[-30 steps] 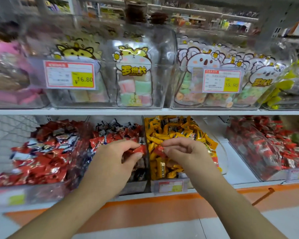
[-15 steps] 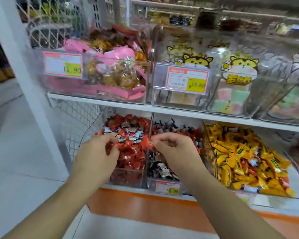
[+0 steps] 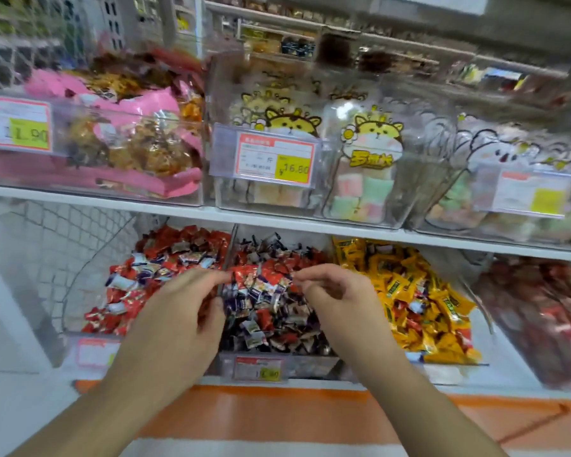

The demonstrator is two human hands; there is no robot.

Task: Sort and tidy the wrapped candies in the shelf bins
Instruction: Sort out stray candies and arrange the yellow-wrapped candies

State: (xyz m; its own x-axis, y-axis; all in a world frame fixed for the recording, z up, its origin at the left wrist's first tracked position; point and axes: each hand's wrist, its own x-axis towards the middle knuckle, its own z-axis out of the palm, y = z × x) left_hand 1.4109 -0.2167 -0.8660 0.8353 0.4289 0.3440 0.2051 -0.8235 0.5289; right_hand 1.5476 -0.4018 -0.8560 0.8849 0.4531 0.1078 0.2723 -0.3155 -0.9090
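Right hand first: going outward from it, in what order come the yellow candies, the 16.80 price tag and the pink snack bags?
From the right hand:
1. Yellow candies, in the lower bin just to its right.
2. The 16.80 price tag, on the upper shelf bin, above and a bit left.
3. Pink snack bags, upper shelf, far left.

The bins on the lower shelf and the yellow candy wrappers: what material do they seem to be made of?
The bins look like clear, hard plastic with a glossy finish: the candies show through the front wall. The yellow candy wrappers appear to be thin plastic or foil film, shiny, since they crinkle and catch light. Which of the two cannot be told.
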